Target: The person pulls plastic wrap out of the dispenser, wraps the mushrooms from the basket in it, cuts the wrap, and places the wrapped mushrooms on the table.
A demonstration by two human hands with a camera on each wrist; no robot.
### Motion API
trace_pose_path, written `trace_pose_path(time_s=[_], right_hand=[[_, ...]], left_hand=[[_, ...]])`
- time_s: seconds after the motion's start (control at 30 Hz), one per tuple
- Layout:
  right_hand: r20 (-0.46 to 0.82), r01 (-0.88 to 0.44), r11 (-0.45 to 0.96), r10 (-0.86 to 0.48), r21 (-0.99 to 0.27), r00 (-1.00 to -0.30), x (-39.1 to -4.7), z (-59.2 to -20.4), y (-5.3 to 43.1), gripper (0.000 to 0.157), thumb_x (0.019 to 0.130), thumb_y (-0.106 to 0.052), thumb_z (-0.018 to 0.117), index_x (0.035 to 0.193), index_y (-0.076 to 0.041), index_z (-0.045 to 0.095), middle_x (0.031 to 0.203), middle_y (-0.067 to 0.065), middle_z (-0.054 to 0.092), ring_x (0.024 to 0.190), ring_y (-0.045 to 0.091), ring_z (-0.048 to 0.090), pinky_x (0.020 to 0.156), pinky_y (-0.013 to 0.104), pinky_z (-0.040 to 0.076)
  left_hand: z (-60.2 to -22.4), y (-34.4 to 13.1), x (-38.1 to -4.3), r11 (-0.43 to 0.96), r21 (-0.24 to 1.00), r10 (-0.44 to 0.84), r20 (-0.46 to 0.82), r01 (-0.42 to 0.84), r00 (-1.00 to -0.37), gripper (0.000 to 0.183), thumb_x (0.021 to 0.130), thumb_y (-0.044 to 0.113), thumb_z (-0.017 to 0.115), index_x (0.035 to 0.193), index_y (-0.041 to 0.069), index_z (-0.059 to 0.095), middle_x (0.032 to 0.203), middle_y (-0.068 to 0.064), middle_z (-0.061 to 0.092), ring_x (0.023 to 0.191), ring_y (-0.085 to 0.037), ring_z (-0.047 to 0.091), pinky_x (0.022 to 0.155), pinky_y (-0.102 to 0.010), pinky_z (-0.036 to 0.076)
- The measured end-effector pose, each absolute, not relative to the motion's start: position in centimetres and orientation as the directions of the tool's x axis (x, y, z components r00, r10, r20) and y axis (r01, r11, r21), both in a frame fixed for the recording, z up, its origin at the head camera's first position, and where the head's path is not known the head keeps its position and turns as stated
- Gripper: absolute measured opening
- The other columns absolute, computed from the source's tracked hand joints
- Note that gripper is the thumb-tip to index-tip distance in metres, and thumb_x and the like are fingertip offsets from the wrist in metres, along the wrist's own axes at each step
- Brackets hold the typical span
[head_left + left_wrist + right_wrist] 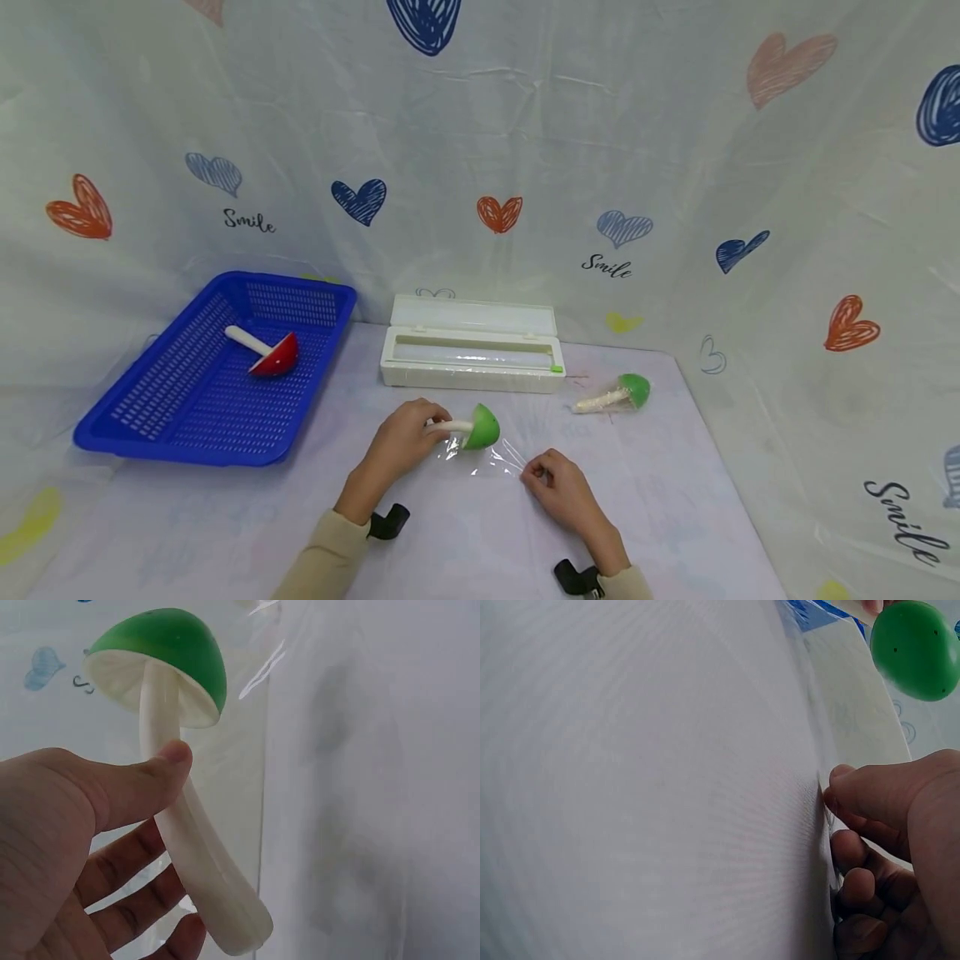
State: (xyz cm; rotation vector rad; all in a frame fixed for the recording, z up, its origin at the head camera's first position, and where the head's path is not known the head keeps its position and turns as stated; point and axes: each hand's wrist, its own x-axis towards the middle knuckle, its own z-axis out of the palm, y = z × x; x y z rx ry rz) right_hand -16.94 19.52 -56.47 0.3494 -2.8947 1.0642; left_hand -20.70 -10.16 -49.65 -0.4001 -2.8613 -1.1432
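My left hand [408,435] grips a toy mushroom [169,682] by its white stem, thumb on one side and fingers behind. Its green cap [482,427] points right, over a sheet of clear plastic wrap [491,463] on the table. At the right, my right hand [561,487] pinches the edge of that wrap between thumb [870,784] and forefinger, low at the table surface. The wrap runs from the white wrap dispenser [472,379], whose lid stands up at the back and whose roll shows inside.
A second green-capped mushroom [611,397], covered in wrap, lies at the right beyond my right hand. To the left stands a blue plastic basket [202,446] with a red-capped mushroom [276,357] in it. A heart-printed curtain [465,125] hangs behind the white table [450,550].
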Motion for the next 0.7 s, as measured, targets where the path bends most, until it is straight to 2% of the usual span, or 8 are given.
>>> trace_pose_path(time_s=[0.7], right_hand=[[0.1, -0.243, 0.729, -0.234, -0.64, -0.967, -16.8, -55.6, 19.8, 0.008, 0.091, -0.013, 0.077, 0.088, -0.018, 0.073, 0.082, -0.011, 0.059, 0.067, 0.0, 0.045, 0.059, 0.02, 0.042]], left_hand=[[-52.2, -6.8, -21.7, 0.776, 0.576, 0.218, 0.137, 0.257, -0.966, 0.016, 0.086, 0.023, 0.084, 0.1, 0.017, 0.08, 0.092, 0.002, 0.072, 0.079, -0.012, 0.059, 0.067, -0.03, 0.047]])
